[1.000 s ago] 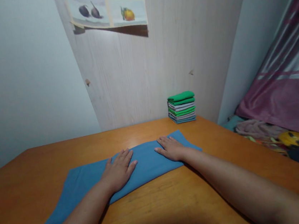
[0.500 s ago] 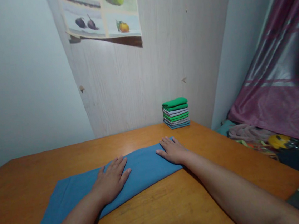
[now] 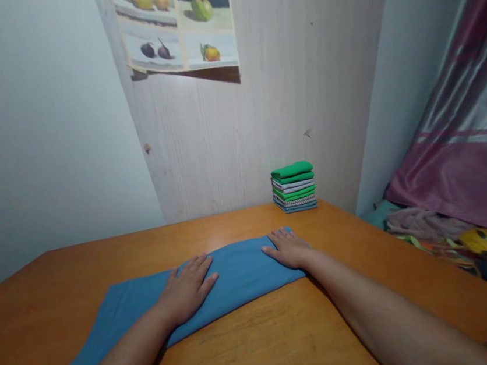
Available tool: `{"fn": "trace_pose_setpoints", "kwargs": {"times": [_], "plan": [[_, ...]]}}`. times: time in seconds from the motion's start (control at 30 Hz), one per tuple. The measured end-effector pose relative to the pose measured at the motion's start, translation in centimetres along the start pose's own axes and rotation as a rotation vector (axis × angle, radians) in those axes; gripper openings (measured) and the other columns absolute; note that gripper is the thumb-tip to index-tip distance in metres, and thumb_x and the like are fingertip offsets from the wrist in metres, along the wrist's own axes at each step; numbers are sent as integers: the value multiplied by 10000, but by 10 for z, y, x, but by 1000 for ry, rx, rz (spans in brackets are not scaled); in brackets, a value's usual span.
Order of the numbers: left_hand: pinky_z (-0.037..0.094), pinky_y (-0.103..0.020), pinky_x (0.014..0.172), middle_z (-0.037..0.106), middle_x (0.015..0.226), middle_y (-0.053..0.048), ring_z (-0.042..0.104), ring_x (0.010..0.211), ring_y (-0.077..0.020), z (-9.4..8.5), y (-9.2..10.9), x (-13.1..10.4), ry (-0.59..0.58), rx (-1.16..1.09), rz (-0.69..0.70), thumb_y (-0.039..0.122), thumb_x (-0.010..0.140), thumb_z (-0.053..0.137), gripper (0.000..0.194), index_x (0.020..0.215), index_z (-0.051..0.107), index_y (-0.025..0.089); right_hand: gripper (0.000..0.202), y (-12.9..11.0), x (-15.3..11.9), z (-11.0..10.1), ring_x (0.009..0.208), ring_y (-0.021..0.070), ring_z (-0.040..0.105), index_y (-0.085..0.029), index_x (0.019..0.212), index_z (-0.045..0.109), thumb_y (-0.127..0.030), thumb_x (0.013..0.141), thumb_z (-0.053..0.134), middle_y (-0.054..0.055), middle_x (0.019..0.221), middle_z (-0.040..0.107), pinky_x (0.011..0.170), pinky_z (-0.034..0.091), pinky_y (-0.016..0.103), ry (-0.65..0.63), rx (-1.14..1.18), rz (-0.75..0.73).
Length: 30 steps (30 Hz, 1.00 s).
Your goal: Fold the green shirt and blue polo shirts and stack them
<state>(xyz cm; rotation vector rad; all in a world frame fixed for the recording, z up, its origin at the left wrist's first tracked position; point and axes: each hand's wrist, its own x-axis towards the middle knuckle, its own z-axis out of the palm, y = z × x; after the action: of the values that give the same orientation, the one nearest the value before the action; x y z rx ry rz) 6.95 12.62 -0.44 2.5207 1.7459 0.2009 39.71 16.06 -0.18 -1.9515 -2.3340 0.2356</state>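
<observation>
A folded blue cloth [image 3: 237,277] lies as a long strip across the wooden table, running from the lower left up to the right. My left hand [image 3: 189,291] rests flat on its middle, fingers spread. At the cloth's right end lies my right hand [image 3: 290,248], palm down with the fingers stretched out. Neither hand grips anything. My left forearm covers part of the cloth's near edge.
A neat stack of folded cloths [image 3: 294,187], green, grey and checked, stands near the table's [image 3: 263,356] back right corner. Behind it is a wall with a fruit poster [image 3: 183,60]. Right of the table are a pink curtain [image 3: 466,174] and heaped fabrics [image 3: 424,220].
The camera view has shifted, so the whole scene sits a little further right. Both hands stay flat on the blue cloth, in nearly the same places on it.
</observation>
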Motion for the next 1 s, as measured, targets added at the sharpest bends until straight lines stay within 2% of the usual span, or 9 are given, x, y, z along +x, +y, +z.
{"fn": "trace_pose_setpoints", "kwargs": {"times": [0.07,0.17,0.27,0.37,0.43,0.53,0.63,0.83,1.0], "plan": [[203,-580,1192,293,1627,-81,254,1504,-294,-1,-2,0,17,-38,18,622,972,272,695,1546,366,242,854,3,2,3,1517,350,133,-113,1582,266,-693,956,218,140,1645,221,1207,105,497,3,-21,0],[232,-465,1212,328,1610,-134,284,1495,-264,-4,-13,0,69,-118,45,506,972,335,659,1514,410,139,706,8,7,6,1504,347,195,-124,1565,318,-537,996,249,137,1634,256,1197,154,516,10,-61,-2],[270,-367,1203,421,1557,-169,383,1448,-234,-13,-31,-1,101,-186,-30,328,915,382,626,1479,429,62,631,11,13,2,1480,370,258,-137,1538,381,-416,973,333,149,1611,312,1171,208,564,6,-77,-13],[345,-339,1160,511,1489,-171,490,1371,-241,-27,-55,-4,55,-216,-101,237,808,447,656,1439,467,58,645,14,20,-10,1458,383,305,-152,1508,433,-374,904,464,152,1584,369,1152,258,562,-21,-72,-65],[402,-335,1112,557,1445,-172,547,1313,-262,-37,-72,-8,-5,-218,-126,249,757,502,661,1395,512,75,661,17,25,-21,1419,355,386,-160,1479,475,-340,847,544,147,1542,441,1130,327,487,-52,-64,-114],[458,-329,1040,607,1385,-162,603,1233,-280,-50,-93,-12,-89,-203,-165,349,724,590,664,1344,555,114,682,18,34,-38,1264,298,563,-166,1418,540,-251,746,626,139,1419,579,1024,440,368,-129,-42,-162],[492,-329,968,644,1322,-152,635,1161,-283,-62,-106,-13,-152,-172,-207,427,669,668,722,1323,559,140,704,14,42,-51,1111,276,645,-153,1353,584,-197,655,666,136,1288,661,905,491,325,-221,-80,-152],[525,-339,763,719,1143,-149,673,992,-312,-82,-106,-9,-326,-145,-275,548,592,728,640,1088,664,148,539,-1,48,-60,921,265,683,-132,1130,686,-181,594,665,125,1054,732,695,495,298,-307,-145,-105],[507,-319,673,749,929,-81,674,831,-265,-84,-105,-9,-448,-301,-295,537,598,716,469,896,694,176,369,-9,43,-63,835,259,682,-156,951,727,-154,590,649,107,929,745,632,459,296,-341,-174,-112]]}}
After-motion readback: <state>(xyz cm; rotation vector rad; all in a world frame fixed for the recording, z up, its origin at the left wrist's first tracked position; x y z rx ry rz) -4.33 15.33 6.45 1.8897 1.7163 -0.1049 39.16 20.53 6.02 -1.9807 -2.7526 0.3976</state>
